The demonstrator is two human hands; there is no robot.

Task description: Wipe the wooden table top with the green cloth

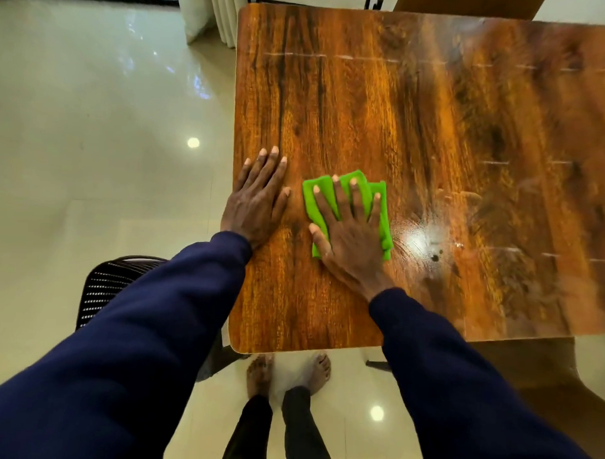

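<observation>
- Right hand (349, 237) lies flat on the green cloth (321, 199), fingers straight and spread, pressing it down on the table top (418, 113) rather than gripping it.
- Left hand (257, 200) rests flat on bare wood just beside the cloth, by the table's left edge, fingers straight and close together; it looks like a brace.
- Cloth sits folded near the front-left part of the table, its long axis running away from the person, roughly in line with the right hand's fingers.
- Most of the surface lies to the right of the cloth and beyond it, so the stroke probably has to go that way; the right hand is the one placed for it.
- Just right of the cloth is a bright patch of glare (419, 238) with faint streaks, and small dark spots (434, 257) next to it; whether these are dirt or wood grain is hard to tell.
- Cloth's middle is hidden under the palm, the table's right side is cut off by the frame and blurred, and a dark chair (114, 281) is partly covered by the left sleeve.
</observation>
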